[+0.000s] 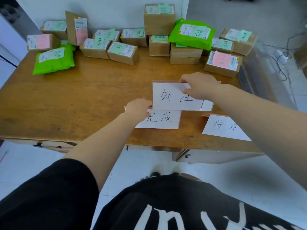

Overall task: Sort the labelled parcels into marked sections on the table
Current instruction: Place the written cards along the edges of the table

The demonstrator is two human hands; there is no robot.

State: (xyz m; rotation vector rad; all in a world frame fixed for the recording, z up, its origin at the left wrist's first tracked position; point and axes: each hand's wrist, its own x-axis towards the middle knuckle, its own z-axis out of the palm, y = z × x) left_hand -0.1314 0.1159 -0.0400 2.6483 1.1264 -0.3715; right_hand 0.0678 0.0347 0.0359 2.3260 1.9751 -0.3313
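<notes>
Three white handwritten section cards lie near the front of the wooden table (66, 100). My right hand (198, 86) pinches the top edge of the middle card (172, 98), which overlaps a second card (163, 119). That second card's left end is covered by my left hand (139, 107), which grips it there. A third card (222, 128) lies at the front right, partly under my right forearm. Several labelled cardboard parcels, such as one with a green note (123, 53) and one with a pink note (222, 63), line the back of the table.
Two green plastic mailers lie among the boxes, one at the left (54, 61) and one on a stack at the right (192, 34). A tall box (158, 19) stands against the wall. Cables (282, 60) trail on the floor at the right. Drawers hang under the table's front edge.
</notes>
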